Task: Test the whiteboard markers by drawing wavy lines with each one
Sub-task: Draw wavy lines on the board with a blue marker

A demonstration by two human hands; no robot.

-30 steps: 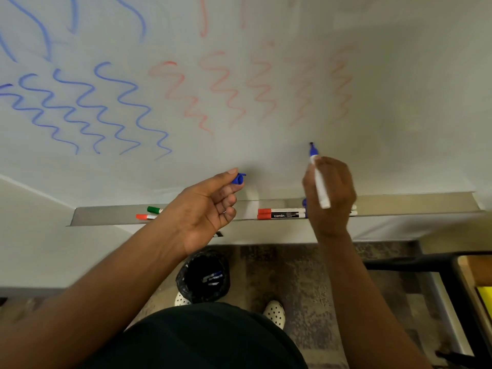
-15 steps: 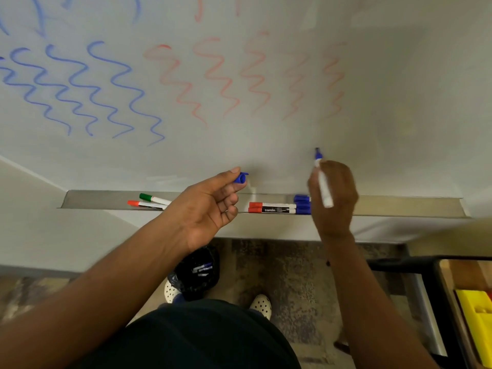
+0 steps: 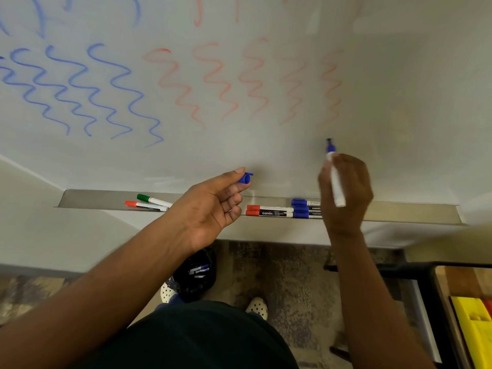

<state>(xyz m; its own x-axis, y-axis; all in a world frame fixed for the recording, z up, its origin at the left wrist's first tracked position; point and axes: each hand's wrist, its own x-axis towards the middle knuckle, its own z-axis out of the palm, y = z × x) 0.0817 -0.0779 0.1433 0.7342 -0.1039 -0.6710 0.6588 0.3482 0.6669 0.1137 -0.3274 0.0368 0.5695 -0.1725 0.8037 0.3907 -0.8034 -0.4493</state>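
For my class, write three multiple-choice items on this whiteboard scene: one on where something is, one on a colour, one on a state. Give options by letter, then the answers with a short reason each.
1. Where does the green-capped marker lie?
A. on the left part of the metal tray
B. in the black bin on the floor
C. in the left hand

2. What colour is the loose cap pinched in the left hand?
A. red
B. blue
C. green

3. In what state is the marker gripped by the right hand?
A. capped, lying flat
B. uncapped, tip at the whiteboard
C. uncapped, tip pointing at the floor

Answers:
1. A, it sits beside a red-capped marker at the tray's left.
2. B, the cap at the fingertips is blue.
3. B, its bare tip points up at the board below the faint red waves.
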